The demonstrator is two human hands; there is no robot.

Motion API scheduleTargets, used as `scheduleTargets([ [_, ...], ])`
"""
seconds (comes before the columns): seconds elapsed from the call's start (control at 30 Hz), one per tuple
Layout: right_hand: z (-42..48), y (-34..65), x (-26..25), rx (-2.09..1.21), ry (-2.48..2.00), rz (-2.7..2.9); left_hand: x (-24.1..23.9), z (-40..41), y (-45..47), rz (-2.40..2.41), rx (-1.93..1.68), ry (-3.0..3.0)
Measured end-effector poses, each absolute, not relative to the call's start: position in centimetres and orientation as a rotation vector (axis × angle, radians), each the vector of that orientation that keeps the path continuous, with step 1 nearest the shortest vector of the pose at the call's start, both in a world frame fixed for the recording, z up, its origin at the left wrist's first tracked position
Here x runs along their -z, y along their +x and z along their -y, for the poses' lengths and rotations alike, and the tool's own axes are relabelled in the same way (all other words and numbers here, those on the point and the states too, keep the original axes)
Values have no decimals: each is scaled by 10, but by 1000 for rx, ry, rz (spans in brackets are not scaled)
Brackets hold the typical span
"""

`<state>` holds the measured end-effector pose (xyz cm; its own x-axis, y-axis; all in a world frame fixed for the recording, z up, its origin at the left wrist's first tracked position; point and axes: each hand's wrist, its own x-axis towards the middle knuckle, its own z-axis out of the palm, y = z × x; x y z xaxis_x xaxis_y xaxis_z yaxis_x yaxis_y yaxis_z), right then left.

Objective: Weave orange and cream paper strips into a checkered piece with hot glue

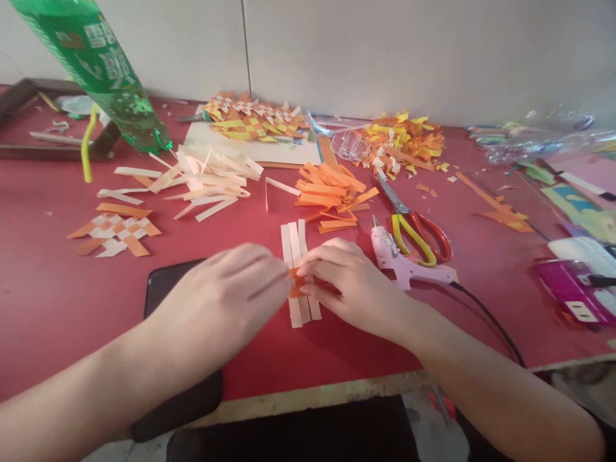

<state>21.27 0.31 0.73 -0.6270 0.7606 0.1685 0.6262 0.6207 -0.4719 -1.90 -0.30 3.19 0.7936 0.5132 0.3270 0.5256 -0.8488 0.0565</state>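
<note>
Three pale paper strips (293, 240) lie side by side on the red table (43, 295), with an orange strip (298, 282) running across them. My left hand (231, 292) is blurred, its fingertips pinched at the orange strip's left end. My right hand (344, 279) presses its closed fingers on the crossing from the right. A loose pile of pale strips (206, 179) and a pile of orange strips (330, 186) lie just behind.
A finished orange-and-white woven square (115, 232) lies at left, more woven pieces (250, 119) at the back. Scissors (414, 224) and a pink glue gun (402, 260) sit right of my hands. A green bottle (101, 64) leans at far left; a dark phone (166, 289) lies under my left forearm.
</note>
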Motion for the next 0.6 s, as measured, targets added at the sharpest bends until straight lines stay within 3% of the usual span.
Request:
scheduleTargets([
  [0.37, -9, 229, -27, -291, -994, 2606, -10, 26, -18, 903, 524, -2963],
  [0.6, 17, 322, -54, 158, -1779, 2503, -13, 43, -7, 879, 565, -2964],
])
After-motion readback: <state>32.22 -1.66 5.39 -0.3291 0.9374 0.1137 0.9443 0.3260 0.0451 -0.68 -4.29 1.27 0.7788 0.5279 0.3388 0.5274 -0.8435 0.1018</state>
